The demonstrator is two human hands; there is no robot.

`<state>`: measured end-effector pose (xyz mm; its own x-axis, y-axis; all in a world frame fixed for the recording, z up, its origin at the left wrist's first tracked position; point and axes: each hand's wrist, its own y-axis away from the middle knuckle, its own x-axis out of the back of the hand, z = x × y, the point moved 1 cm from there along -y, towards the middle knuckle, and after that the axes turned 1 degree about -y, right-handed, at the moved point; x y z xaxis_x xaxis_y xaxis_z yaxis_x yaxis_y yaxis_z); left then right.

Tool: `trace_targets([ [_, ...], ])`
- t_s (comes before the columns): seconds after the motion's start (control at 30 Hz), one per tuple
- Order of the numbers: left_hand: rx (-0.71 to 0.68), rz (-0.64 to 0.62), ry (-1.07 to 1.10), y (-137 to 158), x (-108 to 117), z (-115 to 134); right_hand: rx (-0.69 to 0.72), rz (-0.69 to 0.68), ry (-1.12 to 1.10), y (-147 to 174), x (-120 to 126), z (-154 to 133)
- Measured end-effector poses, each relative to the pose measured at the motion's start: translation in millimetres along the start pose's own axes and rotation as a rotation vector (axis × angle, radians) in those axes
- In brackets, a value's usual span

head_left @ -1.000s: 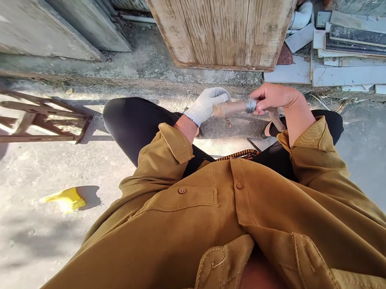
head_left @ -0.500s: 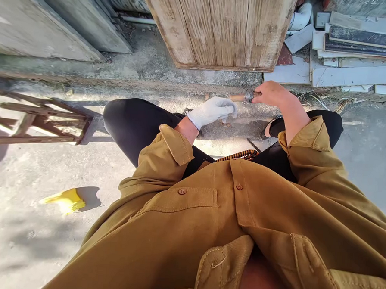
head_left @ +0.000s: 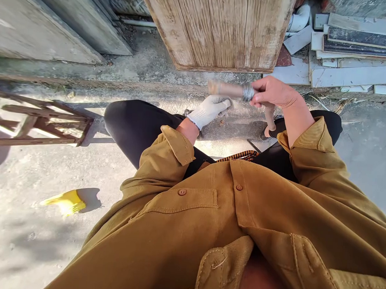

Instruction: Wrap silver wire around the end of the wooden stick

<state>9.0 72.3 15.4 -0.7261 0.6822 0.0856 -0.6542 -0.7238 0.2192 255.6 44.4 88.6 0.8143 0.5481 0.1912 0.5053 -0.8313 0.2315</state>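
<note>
My right hand (head_left: 275, 90), bare, is closed round a wooden tool (head_left: 228, 89) with silver wire (head_left: 248, 92) wound about it. One wooden arm of it points left and is blurred by motion; another part sticks out below my fingers toward my shoe. In a white knitted glove, my left hand (head_left: 210, 111) is just below the tool's left end. Its fingers are curled together, and what they pinch, if anything, is too small to make out. Both hands are between my knees, over the concrete ground.
A wooden plank panel (head_left: 218, 29) stands ahead. White boards (head_left: 358, 77) are stacked at the right, near a white pipe (head_left: 299, 18). To the left are a wooden frame (head_left: 41, 141) and a yellow object (head_left: 67, 201) on the ground. Grey slabs (head_left: 70, 21) lean at upper left.
The wooden tool has risen and its left arm now shows longer, while another part has come into view below my right hand. My gloved left hand has shifted slightly left.
</note>
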Motion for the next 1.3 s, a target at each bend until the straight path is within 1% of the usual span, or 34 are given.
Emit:
trace_targets([
  [0.07, 0.044, -0.052, 0.047, 2, -5, 2, 0.044, 0.275, -0.159, 1, 4, 3],
  [0.1, 0.060, -0.080, 0.064, 4, -6, 4, 0.027, 0.393, -0.171, 1, 7, 6],
  [0.13, 0.064, -0.109, 0.075, 6, -7, 6, -0.022, 0.474, -0.132, 0, 10, 9],
  [0.17, 0.062, -0.129, 0.083, 7, -7, 7, -0.091, 0.520, -0.051, -1, 13, 13],
  [0.23, 0.055, -0.165, 0.077, 9, -7, 9, -0.241, 0.524, 0.196, -4, 18, 19],
  [0.27, 0.050, -0.178, 0.065, 9, -6, 9, -0.299, 0.487, 0.345, -5, 18, 21],
  [0.33, 0.038, -0.181, 0.037, 10, -4, 8, -0.362, 0.355, 0.613, -8, 16, 22],
  [0.37, 0.034, -0.168, 0.027, 10, -3, 7, -0.380, 0.269, 0.705, -9, 12, 21],
  [0.43, 0.035, -0.129, 0.009, 9, 0, 7, -0.409, 0.075, 0.776, -10, 3, 18],
  [0.5, 0.051, -0.079, -0.007, 10, 3, 9, -0.422, -0.080, 0.756, -10, -5, 13],
  [0.53, 0.064, -0.058, -0.013, 10, 5, 10, -0.419, -0.125, 0.737, -10, -8, 10],
  [0.7, 0.102, 0.025, 0.003, 9, 14, 13, -0.335, -0.255, 0.612, -8, -12, 2],
  [0.77, 0.098, 0.041, 0.031, 6, 15, 10, -0.269, -0.318, 0.492, -4, -10, -1],
  [0.83, 0.091, 0.055, 0.084, 2, 13, 5, -0.181, -0.318, 0.316, 1, -9, -5],
  [0.87, 0.086, 0.057, 0.112, 0, 11, 2, -0.123, -0.269, 0.207, 4, -9, -6],
  [0.9, 0.085, 0.048, 0.132, -1, 9, 0, -0.062, -0.192, 0.091, 6, -8, -7],
  [0.97, 0.078, -0.008, 0.148, -1, 4, -3, 0.075, 0.052, -0.145, 9, -5, -8],
  [1.0, 0.072, -0.051, 0.146, -1, 1, -3, 0.125, 0.186, -0.244, 10, -3, -6],
  [1.03, 0.064, -0.099, 0.144, 0, -2, -3, 0.142, 0.305, -0.307, 9, -1, -4],
  [1.07, 0.059, -0.151, 0.143, 1, -4, -3, 0.111, 0.411, -0.311, 7, 2, 0],
  [1.1, 0.056, -0.204, 0.142, 2, -6, -2, 0.035, 0.492, -0.267, 4, 5, 4],
  [1.17, 0.046, -0.301, 0.145, 5, -8, 1, -0.183, 0.601, -0.068, -3, 10, 13],
  [1.23, 0.036, -0.349, 0.146, 8, -9, 5, -0.326, 0.592, 0.106, -10, 12, 21],
  [1.3, 0.033, -0.342, 0.128, 10, -8, 8, -0.398, 0.488, 0.370, -16, 10, 24],
])
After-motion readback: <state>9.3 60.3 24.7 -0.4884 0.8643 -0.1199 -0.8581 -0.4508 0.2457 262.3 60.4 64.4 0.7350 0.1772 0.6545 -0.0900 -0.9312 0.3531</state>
